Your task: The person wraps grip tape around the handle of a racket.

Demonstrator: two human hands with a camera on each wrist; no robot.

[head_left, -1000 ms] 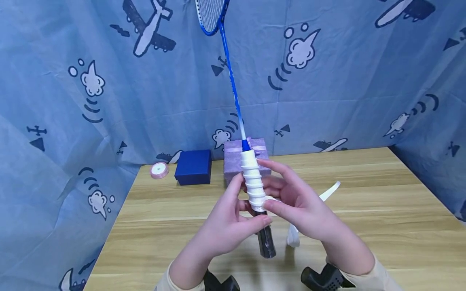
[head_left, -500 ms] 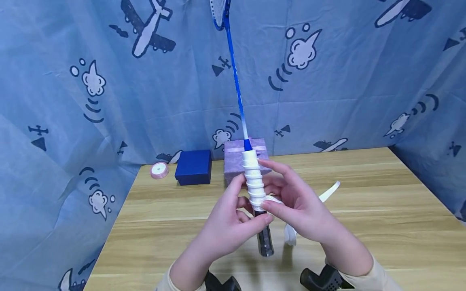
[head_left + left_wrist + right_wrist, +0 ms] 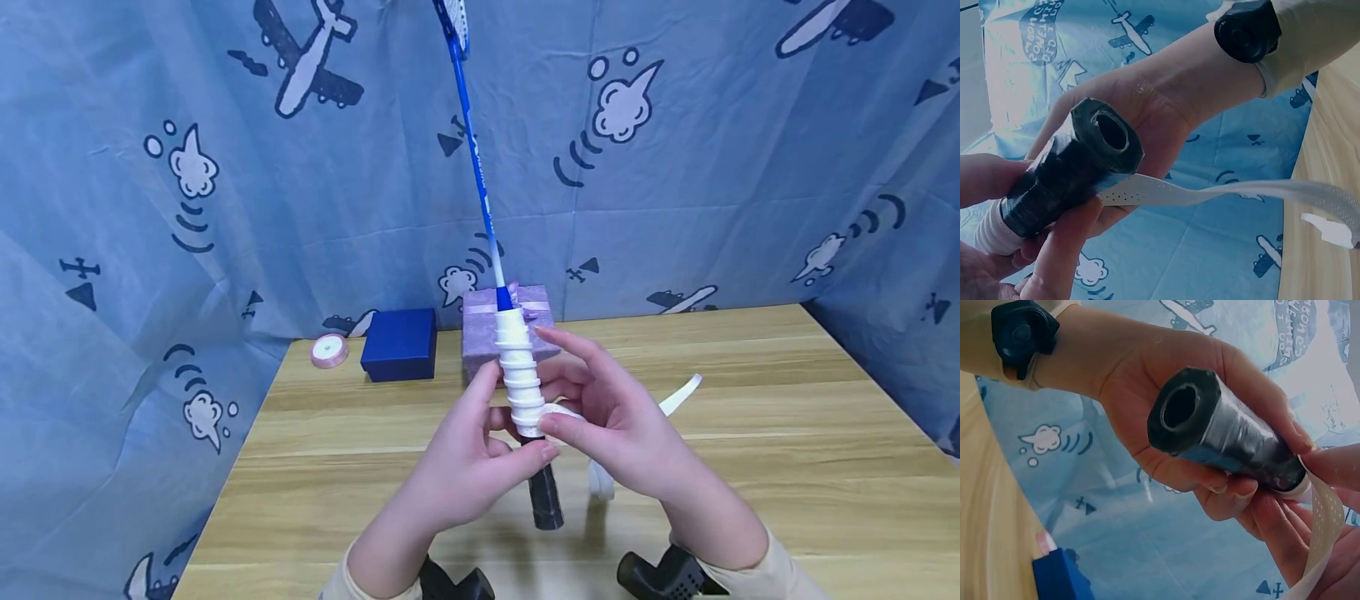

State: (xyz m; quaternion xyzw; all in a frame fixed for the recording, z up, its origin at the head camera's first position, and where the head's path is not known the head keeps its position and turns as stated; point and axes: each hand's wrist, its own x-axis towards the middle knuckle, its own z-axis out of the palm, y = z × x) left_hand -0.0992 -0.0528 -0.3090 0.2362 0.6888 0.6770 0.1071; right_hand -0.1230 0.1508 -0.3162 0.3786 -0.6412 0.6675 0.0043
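A blue badminton racket [image 3: 478, 158] is held tilted upright, its head cut off by the top of the head view. White perforated grip tape [image 3: 519, 371] winds around the upper handle in ridged turns. Below it, the black handle end [image 3: 545, 500] is bare. My left hand [image 3: 468, 471] grips the handle from the left around the lower edge of the wrap, thumb across the front. My right hand [image 3: 626, 425] pinches the tape against the handle at the lowest turn. From there a loose tape tail [image 3: 1172, 191] runs off toward the table. Some fingers are hidden behind the handle.
Behind the handle stands a purple gift box [image 3: 480, 333] with a ribbon. To its left are a dark blue box [image 3: 399, 346] and a pink ribbon spool [image 3: 328, 351]. The wooden table [image 3: 787, 433] ends at a blue printed curtain [image 3: 675, 208].
The racket has turned about its long axis, so its head goes from broad-faced to nearly edge-on. Both hands stay in almost the same place, and the loose tape sways slightly.
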